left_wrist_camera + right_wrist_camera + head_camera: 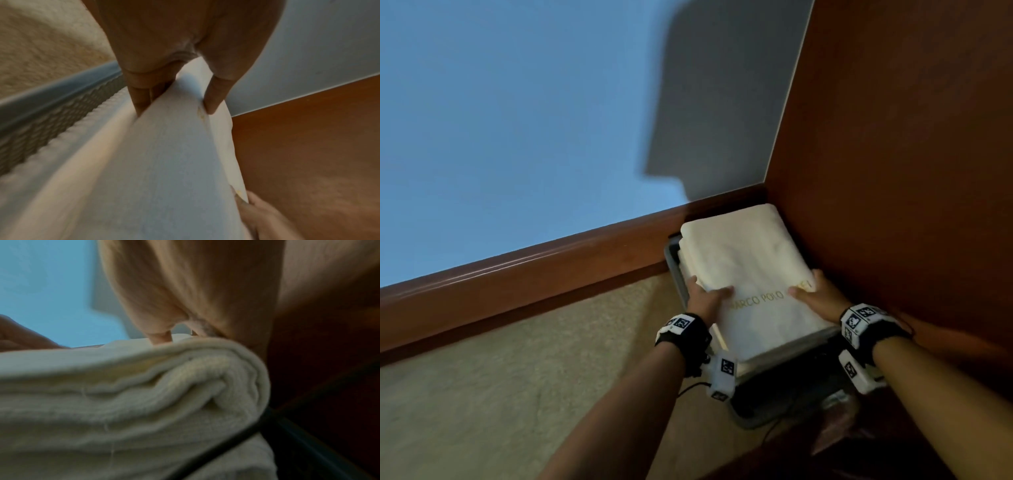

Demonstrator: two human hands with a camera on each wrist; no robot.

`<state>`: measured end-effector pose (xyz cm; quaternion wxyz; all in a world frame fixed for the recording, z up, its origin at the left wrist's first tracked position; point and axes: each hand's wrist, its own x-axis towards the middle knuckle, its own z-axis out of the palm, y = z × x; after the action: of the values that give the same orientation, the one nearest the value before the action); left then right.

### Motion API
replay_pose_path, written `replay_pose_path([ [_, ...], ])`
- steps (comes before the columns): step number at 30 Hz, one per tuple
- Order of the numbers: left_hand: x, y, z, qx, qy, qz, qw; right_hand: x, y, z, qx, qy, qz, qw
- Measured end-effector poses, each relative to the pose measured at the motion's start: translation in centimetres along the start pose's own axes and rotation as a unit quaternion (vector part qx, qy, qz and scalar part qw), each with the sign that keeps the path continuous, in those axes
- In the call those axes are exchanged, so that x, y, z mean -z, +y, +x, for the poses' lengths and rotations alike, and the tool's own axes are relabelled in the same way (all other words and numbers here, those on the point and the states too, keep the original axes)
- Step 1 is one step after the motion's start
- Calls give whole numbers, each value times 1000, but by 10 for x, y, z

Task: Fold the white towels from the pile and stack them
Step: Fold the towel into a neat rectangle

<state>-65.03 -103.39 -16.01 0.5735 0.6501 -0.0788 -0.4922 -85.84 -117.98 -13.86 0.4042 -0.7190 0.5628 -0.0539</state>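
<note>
A folded white towel with gold lettering lies on top of other folded white towels in a grey mesh basket set in the room corner. My left hand pinches its left edge, thumb on top and fingers underneath, as the left wrist view shows for the left hand on the towel. My right hand grips the right edge the same way. In the right wrist view the right hand holds the towel's thick folded edge; its fingers are hidden below.
The basket stands on beige carpet against a wooden skirting board under a blue wall. A tall wooden panel closes off the right side. Black cables lie in the basket's near end.
</note>
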Motion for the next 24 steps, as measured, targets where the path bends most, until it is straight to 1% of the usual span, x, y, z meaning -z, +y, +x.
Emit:
replay_pose_path([
  [3,-6,1,-7,-48,29,61,997,4,-3,4,20,41,17,999],
  [5,-9,-2,-12,-70,44,91,992,8,-4,7,24,34,9,999],
  [6,-10,-4,-15,-71,49,109,990,9,-2,8,19,25,-7,999],
  [8,-10,-7,-15,-53,54,147,986,7,2,8,-1,7,-34,999],
  [10,-10,-4,-15,-44,48,192,979,3,1,6,-9,17,-56,998],
  [11,-11,0,-15,-49,45,236,969,1,-1,5,-4,36,-88,995],
  [12,-12,4,-15,-63,46,309,948,-3,-5,2,8,63,-141,988],
  [13,-15,9,-18,-89,57,402,909,-7,-10,-1,30,90,-199,975],
  [14,-19,14,-20,-129,76,498,854,-13,-18,-7,59,113,-242,962],
  [15,-25,18,-21,-184,85,573,794,-20,-25,-12,86,122,-257,955],
  [16,-31,21,-19,-239,69,615,748,-29,-31,-17,103,114,-260,953],
  [17,-37,22,-15,-281,26,645,711,-39,-36,-21,110,101,-265,953],
  [18,-39,21,-8,-304,-24,673,674,-51,-38,-24,111,87,-274,951],
  [19,-37,16,2,-304,-68,701,641,-61,-36,-27,107,79,-285,949],
  [20,-32,13,10,-295,-96,721,620,-69,-32,-30,99,75,-292,948],
  [21,-24,10,17,-288,-105,732,609,-75,-26,-32,92,77,-295,948],
  [22,-16,8,23,-286,-100,736,605,-77,-21,-34,90,83,-294,948],
  [23,-9,7,25,-286,-86,736,608,-77,-17,-35,91,87,-294,947],
  [24,-2,8,24,-277,-76,731,619,-77,-15,-36,92,87,-295,947],
])
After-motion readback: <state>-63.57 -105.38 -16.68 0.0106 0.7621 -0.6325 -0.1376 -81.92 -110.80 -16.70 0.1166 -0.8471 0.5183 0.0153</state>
